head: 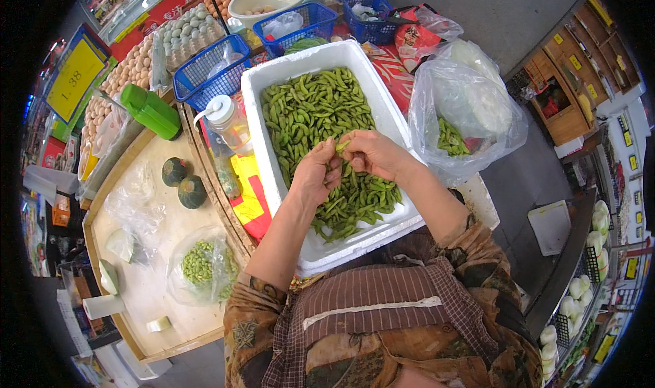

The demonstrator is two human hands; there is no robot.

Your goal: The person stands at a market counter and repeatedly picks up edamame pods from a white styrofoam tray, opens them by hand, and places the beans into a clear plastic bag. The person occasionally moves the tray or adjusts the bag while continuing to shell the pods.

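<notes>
A white foam box (260, 183) full of green soybean pods (317, 104) stands before me. Above the pods, my left hand (320, 170) and my right hand (371, 153) meet at the fingertips around one green pod (342, 145). Both hands pinch it; the curled fingers hide part of it. Left of the box, an open clear plastic bag with shelled green beans (198, 265) lies on a wooden board. To the right hangs a clear plastic bag (476, 106) with some pods (451, 138) in it.
Two dark green squashes (185, 182), cut pale gourd pieces (108, 277) and a plastic roll (103, 306) are on the wooden board (153, 331). A green bottle (151, 113), a clear jar with a white lid (229, 124) and blue baskets (302, 27) stand beyond, near trays of eggs (187, 30).
</notes>
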